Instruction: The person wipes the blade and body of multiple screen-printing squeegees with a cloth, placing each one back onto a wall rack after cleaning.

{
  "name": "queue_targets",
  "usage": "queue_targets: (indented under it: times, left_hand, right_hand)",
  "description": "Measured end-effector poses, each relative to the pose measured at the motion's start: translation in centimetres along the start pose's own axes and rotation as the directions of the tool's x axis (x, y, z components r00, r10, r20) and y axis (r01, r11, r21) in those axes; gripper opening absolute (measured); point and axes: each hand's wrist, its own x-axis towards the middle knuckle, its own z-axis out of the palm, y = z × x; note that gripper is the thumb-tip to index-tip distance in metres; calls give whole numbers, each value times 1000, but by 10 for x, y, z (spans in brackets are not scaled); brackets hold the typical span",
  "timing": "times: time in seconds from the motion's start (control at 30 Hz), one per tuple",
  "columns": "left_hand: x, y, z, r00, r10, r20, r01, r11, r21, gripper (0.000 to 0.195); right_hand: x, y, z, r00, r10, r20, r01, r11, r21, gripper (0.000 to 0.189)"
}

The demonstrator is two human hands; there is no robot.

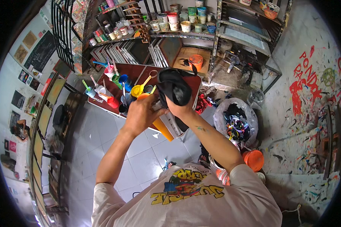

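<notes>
My right hand (179, 107) grips a bunched black cloth (174, 86). Its fingers are mostly hidden behind the cloth. Close by on the left, my left hand (142, 113) has thumb and fingers on a pale, squeegee-like bar (158, 106), partly covered by the cloth and hands. Beneath them, a white metal channel with holes (172, 124) and an orange strip (162, 131) jut past the edge of a dark red table (133, 73). Paint cups stand on the table, among them a yellow cup (136, 91) with a yellow spatula, a blue cup (125, 82) and a red cup (113, 102).
Shelves of paint tubs (185, 26) and stacked screen frames (116, 52) stand behind the table. An orange bucket (196, 61) sits beyond its far edge. On the right are a bag-lined bin of scraps (236, 122) and another orange bucket (253, 160). A long rack (39, 122) runs along the left.
</notes>
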Motion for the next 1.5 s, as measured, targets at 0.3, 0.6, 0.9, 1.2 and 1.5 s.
queue_targets:
  times: [0.3,0.6,0.9,1.2,1.5]
  left_hand:
    - [-21,-4,-9,851,524,-35,-482,806,344,26]
    - [-22,-28,1,591,806,41,-727,509,460,27]
    - [-12,-46,35,755,-294,585,616,14,-788,83]
    - [9,-32,118,870,-491,-38,204,431,-879,44]
    - [-1,-30,105,890,-440,-122,213,637,-741,46]
  right_hand:
    - [-31,69,-108,344,895,284,-938,312,150,50]
    - [-19,-1,-55,227,920,319,-969,180,170,32]
    - [-39,17,-84,719,677,158,-692,718,73,35]
    - [-33,-12,-99,726,660,193,-288,547,-786,34]
    - [42,-62,-106,905,315,286,53,585,-809,30]
